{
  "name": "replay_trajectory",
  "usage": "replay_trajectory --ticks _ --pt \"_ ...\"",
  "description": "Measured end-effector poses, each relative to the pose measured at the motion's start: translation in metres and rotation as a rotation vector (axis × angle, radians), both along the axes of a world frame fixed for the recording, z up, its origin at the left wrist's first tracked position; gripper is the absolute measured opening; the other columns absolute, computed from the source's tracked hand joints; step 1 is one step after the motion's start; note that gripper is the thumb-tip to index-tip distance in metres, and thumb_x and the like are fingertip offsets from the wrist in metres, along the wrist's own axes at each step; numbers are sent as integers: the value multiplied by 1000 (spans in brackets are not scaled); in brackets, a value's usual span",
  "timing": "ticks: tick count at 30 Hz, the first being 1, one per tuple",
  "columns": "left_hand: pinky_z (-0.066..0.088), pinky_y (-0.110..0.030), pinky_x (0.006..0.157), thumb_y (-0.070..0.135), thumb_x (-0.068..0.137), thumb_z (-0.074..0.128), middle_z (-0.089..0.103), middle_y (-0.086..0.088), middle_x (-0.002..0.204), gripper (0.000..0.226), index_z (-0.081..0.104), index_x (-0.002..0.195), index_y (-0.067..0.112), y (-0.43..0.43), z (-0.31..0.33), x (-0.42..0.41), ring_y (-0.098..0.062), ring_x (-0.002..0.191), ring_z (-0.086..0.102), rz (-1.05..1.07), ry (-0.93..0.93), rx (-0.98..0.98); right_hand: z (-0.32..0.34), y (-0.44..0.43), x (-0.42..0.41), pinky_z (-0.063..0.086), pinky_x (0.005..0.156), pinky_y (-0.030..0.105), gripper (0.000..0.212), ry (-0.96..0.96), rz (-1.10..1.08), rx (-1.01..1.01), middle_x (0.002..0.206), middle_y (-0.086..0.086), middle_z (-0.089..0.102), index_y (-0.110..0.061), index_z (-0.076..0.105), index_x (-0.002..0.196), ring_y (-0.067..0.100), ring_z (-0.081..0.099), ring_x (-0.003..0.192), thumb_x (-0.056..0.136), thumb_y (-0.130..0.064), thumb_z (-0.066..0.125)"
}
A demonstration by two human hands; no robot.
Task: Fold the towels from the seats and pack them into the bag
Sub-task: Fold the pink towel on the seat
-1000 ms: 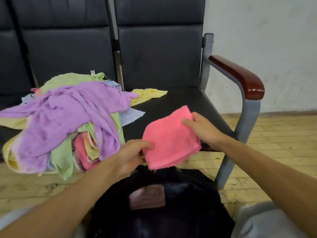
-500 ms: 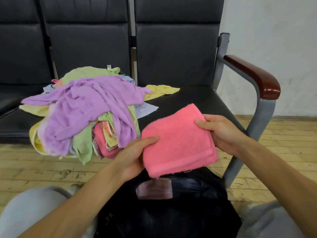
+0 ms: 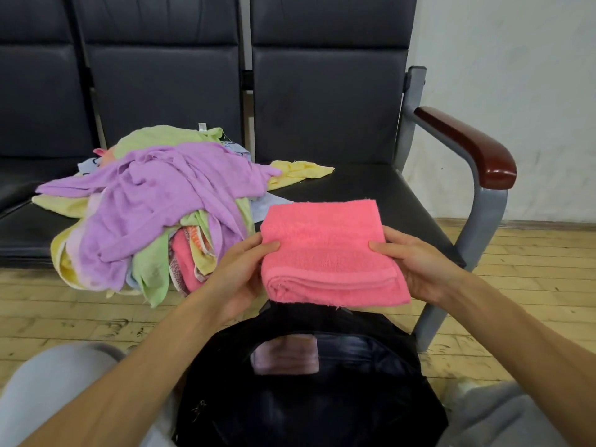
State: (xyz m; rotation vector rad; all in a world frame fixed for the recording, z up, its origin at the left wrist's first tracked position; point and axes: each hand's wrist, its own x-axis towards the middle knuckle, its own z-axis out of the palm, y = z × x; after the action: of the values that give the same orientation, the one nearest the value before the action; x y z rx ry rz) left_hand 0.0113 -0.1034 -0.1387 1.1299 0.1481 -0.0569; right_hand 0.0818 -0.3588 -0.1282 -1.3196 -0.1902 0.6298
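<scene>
A folded pink towel (image 3: 329, 253) is held flat in the air above the front edge of the right seat. My left hand (image 3: 240, 272) grips its left edge and my right hand (image 3: 416, 262) grips its right edge. Directly below, between my knees, sits a black bag (image 3: 371, 398) with its top open; a folded pale pink towel (image 3: 285, 354) shows inside. A loose heap of towels (image 3: 154, 208), purple on top with green, yellow and pink under it, lies on the middle seat and hangs over its front edge.
A row of black padded seats (image 3: 371, 188) stands against a white wall. The right seat has a grey metal frame with a brown wooden armrest (image 3: 467, 146). A yellow towel (image 3: 300, 172) lies at the heap's right. The floor is wooden planks.
The pink towel has been levelled and squared up between both hands, now lying flatter and wider above the bag. My view has shifted so the seats and heap sit further right.
</scene>
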Motion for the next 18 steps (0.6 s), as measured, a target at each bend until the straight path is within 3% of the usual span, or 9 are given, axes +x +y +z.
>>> replay_trajectory --ticks 4,7,9,12,14,16,18 --pt "57 -28 52 6 94 50 73 -3 96 35 68 106 34 5 1 0 -14 63 67 -89 -90 -46 1 -2 5 58 82 39 38 -48 -4 75 115 12 70 -18 62 125 26 70 93 92 -1 54" --pt "54 -26 48 -1 97 38 69 -8 91 41 71 100 23 9 -2 2 -17 63 62 -95 -75 6 -1 -4 9 59 68 34 29 -12 -95 72 93 12 66 -7 67 107 22 65 78 93 -1 42" --pt "51 -29 51 2 94 33 64 -9 88 33 65 95 11 10 -5 3 -18 68 58 -103 -38 23 -1 -5 10 53 64 31 26 57 -117 103 86 11 58 -5 62 100 23 58 73 85 -15 44" --pt "45 -32 59 19 81 52 56 -8 83 17 57 91 7 10 -8 5 -18 70 55 -137 7 28 -8 -4 13 51 87 43 56 36 -91 -2 104 20 58 -3 62 117 32 59 92 80 -44 63" --pt "45 -27 57 18 76 67 54 -5 79 15 58 85 12 9 -12 7 -15 68 54 -174 4 134 -12 -4 14 49 93 45 67 39 -48 -99 109 17 60 0 61 124 30 60 102 81 -51 65" --pt "48 -22 52 0 73 72 57 -2 79 23 55 78 15 6 -17 8 -13 66 58 -186 -5 167 -13 -5 13 54 80 38 58 39 33 -190 97 13 61 1 66 107 25 63 90 73 -45 77" --pt "53 -24 55 -12 74 67 60 -7 93 30 60 88 13 5 -20 8 -16 72 64 -153 18 172 -12 -7 12 55 63 28 30 64 82 -188 87 7 59 -9 60 90 18 63 76 69 -14 80"
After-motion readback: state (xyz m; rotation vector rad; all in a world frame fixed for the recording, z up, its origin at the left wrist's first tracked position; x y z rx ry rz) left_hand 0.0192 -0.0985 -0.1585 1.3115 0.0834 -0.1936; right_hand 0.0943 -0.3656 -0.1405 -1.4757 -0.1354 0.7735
